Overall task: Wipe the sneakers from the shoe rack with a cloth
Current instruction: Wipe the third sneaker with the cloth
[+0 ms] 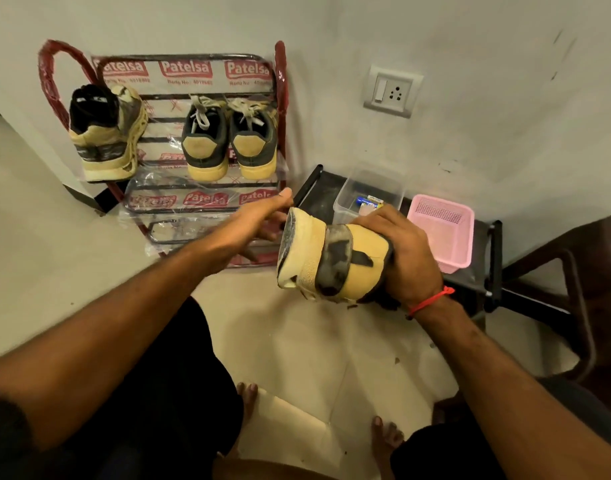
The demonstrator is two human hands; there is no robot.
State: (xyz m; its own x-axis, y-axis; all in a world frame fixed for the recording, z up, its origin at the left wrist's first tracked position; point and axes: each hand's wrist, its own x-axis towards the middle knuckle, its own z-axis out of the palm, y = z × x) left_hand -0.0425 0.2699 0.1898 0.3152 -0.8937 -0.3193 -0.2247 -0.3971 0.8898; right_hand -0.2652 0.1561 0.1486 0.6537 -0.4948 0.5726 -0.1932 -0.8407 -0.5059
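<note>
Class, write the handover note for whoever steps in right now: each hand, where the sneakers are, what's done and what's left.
Right hand: grip on one tan sneaker, held in the air, heel end towards the rack.
Left hand: open, empty, reaching beside the sneaker's sole.
Three sneakers sit on the shoe rack, on its upper shelf.
No cloth is visible, so no wiping shows as done.
Left: find the cloth, wipe the held sneaker, then the other three.

Right hand (406,252): grips a tan sneaker (331,256) at centre, heel toward 9 o'clock.
Left hand (262,220): relaxed, straight, just beside the heel.
Shoe rack (279,109): 11 o'clock, carrying three sneakers (207,140).
Pink basket (446,230): 3 o'clock.
</note>
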